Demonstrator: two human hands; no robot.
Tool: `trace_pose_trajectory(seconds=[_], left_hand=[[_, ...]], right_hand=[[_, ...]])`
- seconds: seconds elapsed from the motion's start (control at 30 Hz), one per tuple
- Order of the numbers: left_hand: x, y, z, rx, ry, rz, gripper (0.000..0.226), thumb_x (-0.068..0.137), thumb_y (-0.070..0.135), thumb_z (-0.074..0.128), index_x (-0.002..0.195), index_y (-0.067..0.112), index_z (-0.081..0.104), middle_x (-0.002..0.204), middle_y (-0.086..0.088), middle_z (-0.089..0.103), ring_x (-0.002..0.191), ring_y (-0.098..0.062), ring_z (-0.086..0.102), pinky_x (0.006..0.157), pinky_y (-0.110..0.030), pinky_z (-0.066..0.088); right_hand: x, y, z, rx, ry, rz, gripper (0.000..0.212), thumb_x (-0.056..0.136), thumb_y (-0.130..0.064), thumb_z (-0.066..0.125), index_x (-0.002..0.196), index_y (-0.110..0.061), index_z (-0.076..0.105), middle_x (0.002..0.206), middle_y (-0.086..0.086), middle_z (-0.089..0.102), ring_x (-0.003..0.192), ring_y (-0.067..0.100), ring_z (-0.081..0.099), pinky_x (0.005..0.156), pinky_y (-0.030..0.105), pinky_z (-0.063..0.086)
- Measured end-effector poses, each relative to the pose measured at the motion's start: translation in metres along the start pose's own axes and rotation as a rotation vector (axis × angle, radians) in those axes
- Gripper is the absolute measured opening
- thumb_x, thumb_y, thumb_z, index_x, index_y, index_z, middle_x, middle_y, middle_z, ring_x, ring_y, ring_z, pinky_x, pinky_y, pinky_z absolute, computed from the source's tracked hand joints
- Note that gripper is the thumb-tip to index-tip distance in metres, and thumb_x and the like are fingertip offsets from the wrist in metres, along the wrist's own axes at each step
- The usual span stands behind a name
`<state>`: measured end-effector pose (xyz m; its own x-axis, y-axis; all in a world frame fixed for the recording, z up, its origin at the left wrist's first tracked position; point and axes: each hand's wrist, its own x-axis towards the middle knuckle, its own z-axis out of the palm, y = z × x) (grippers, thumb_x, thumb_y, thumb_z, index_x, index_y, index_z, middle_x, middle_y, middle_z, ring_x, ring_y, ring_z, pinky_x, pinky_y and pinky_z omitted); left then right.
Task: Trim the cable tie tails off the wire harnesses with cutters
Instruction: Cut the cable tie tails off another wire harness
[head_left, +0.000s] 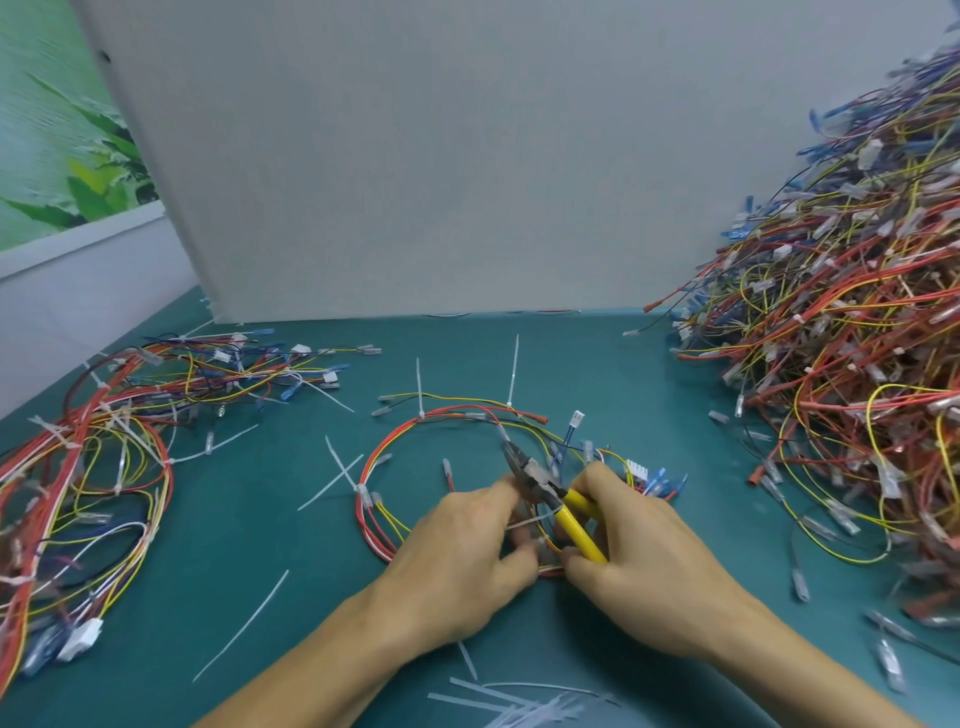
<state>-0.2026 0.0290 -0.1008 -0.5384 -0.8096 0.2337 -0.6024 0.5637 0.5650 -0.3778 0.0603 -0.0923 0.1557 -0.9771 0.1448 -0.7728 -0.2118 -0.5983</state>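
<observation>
A looped wire harness (441, 415) of red, yellow and black wires lies on the green mat in front of me, with white cable tie tails (514, 364) standing up from it. My right hand (639, 561) grips yellow-handled cutters (550, 493), whose dark jaws point up and left. My left hand (462, 551) pinches the near part of the harness, where a white tie tail (530, 521) crosses just beside the cutter handles. The wires under both hands are hidden.
A large heap of harnesses (852, 353) fills the right side. Another tangle of harnesses (104, 457) lies at the left. Cut tie tails (514, 701) are scattered at the near edge. A grey board (415, 156) stands behind the mat.
</observation>
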Motion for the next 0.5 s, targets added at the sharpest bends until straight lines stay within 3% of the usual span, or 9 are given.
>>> trace_pose_trajectory(seconds=[0.1, 0.27, 0.33, 0.4, 0.5], left_hand=[[0.001, 0.002, -0.003, 0.017, -0.062, 0.0, 0.022, 0.085, 0.024, 0.052, 0.096, 0.034, 0.035, 0.071, 0.0, 0.062, 0.068, -0.027, 0.052, 0.066, -0.042, 0.046], [0.004, -0.004, -0.012, -0.131, -0.11, -0.058, 0.011, 0.09, 0.017, 0.053, 0.086, 0.026, 0.059, 0.058, 0.014, 0.056, 0.053, -0.005, 0.044, 0.056, -0.023, 0.039], [0.003, -0.006, -0.015, -0.167, -0.157, -0.067, 0.021, 0.092, 0.011, 0.05, 0.091, 0.023, 0.068, 0.067, 0.021, 0.063, 0.061, -0.002, 0.054, 0.064, -0.022, 0.045], [0.003, -0.008, -0.018, -0.22, -0.185, -0.06, 0.029, 0.09, 0.006, 0.05, 0.097, 0.026, 0.071, 0.083, 0.016, 0.072, 0.076, -0.01, 0.064, 0.077, -0.025, 0.051], [0.002, -0.013, -0.017, -0.25, -0.156, -0.011, 0.03, 0.087, 0.016, 0.065, 0.102, 0.042, 0.066, 0.093, 0.008, 0.072, 0.077, -0.008, 0.064, 0.074, -0.021, 0.05]], right_hand=[[0.001, 0.001, -0.001, 0.014, -0.008, 0.007, 0.021, 0.076, -0.026, 0.061, 0.083, -0.025, 0.041, 0.077, -0.008, 0.06, 0.074, 0.01, 0.05, 0.064, 0.024, 0.042], [0.002, 0.0, -0.004, 0.055, -0.067, 0.045, 0.019, 0.075, -0.026, 0.059, 0.086, -0.026, 0.043, 0.085, -0.005, 0.065, 0.079, 0.016, 0.057, 0.073, 0.038, 0.049], [0.002, 0.0, -0.006, 0.064, -0.084, 0.062, 0.019, 0.074, -0.026, 0.059, 0.086, -0.025, 0.045, 0.085, -0.004, 0.064, 0.079, 0.017, 0.056, 0.074, 0.04, 0.05], [0.003, -0.001, -0.008, 0.084, -0.096, 0.078, 0.019, 0.07, -0.03, 0.057, 0.085, -0.025, 0.047, 0.083, -0.006, 0.063, 0.078, 0.016, 0.055, 0.072, 0.038, 0.05], [0.004, -0.002, -0.01, 0.097, -0.101, 0.093, 0.026, 0.062, -0.034, 0.051, 0.085, -0.025, 0.05, 0.079, -0.006, 0.06, 0.074, 0.013, 0.052, 0.068, 0.035, 0.047]])
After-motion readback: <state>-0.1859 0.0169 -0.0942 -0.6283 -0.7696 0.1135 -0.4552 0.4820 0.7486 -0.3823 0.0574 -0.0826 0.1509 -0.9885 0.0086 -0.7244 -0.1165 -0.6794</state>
